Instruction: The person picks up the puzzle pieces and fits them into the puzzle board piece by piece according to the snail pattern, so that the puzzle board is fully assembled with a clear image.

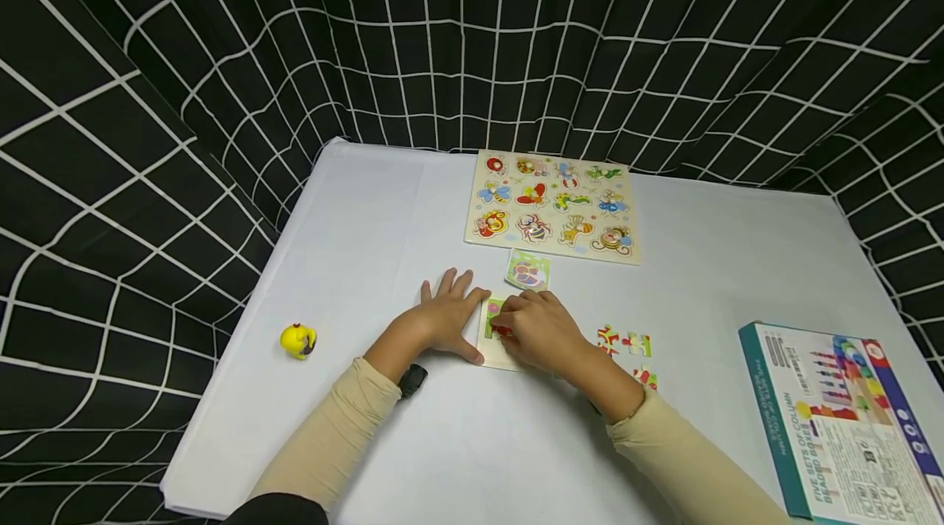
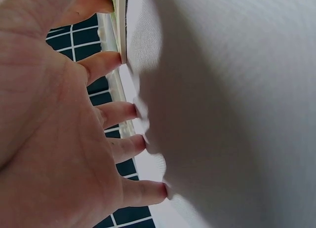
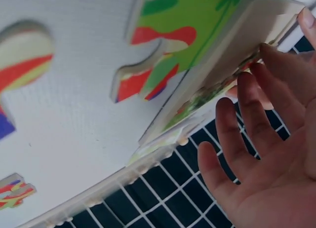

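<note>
My left hand point(image 1: 447, 320) rests with spread, fairly straight fingers at the left side of a small wooden puzzle board point(image 1: 496, 357). Its thumb and forefinger touch the board's left corners; in the left wrist view the other fingertips point(image 2: 129, 148) meet the white cloth. Over the board, my right hand point(image 1: 543, 331) pinches a red and green puzzle piece point(image 1: 501, 330), mostly hidden by the fingers. Loose jigsaw pieces point(image 1: 608, 338) lie right of that hand. A green and red piece point(image 3: 212, 28) shows close up beside the board in the right wrist view.
Behind the board lies a small picture card point(image 1: 528, 269), then a large insect peg puzzle point(image 1: 553, 210). A yellow toy point(image 1: 298, 341) sits at the left. At the right is a bead game box point(image 1: 848, 418). Black gridded cloth point(image 1: 472, 42) surrounds the white table point(image 1: 354, 230).
</note>
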### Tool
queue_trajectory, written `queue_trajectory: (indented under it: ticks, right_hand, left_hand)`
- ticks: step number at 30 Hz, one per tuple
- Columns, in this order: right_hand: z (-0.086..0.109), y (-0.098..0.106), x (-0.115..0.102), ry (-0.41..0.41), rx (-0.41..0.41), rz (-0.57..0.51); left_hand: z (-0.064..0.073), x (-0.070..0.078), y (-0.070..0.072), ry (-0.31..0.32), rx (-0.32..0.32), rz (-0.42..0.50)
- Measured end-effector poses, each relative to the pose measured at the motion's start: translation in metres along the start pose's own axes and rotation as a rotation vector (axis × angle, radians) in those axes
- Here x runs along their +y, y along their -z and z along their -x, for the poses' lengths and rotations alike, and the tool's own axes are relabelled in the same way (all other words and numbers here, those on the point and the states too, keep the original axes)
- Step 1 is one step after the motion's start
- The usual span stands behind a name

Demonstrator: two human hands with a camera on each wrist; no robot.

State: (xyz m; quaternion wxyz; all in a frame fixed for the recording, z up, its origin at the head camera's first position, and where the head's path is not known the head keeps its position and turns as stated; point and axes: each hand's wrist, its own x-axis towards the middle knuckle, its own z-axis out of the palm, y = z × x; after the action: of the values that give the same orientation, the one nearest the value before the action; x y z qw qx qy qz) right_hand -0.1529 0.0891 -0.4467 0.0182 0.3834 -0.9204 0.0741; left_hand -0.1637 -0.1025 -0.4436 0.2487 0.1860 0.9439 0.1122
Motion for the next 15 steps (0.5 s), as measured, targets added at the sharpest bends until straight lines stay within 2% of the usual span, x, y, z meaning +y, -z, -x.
queue_trajectory:
  ticks: [4, 8, 12, 15]
  right_hand:
    - [0.003, 0.004, 0.000, 0.011, -0.025, 0.005]
    - [0.008, 0.012, 0.004, 0.012, -0.063, -0.082]
    - [0.027, 0.018, 0.025, -0.030, -0.014, -0.174]
    - [0.051, 0.022, 0.045, -0.107, 0.040, -0.176]
  left_hand:
    - [-0.001, 0.000, -0.002, -0.007, 0.013, 0.008]
    - [0.001, -0.001, -0.006, 0.006, 0.027, 0.029]
    - [0.002, 0.001, -0.006, -0.007, 0.035, 0.053]
    - [0.001, 0.004, -0.003, -0.031, 0.042, 0.053]
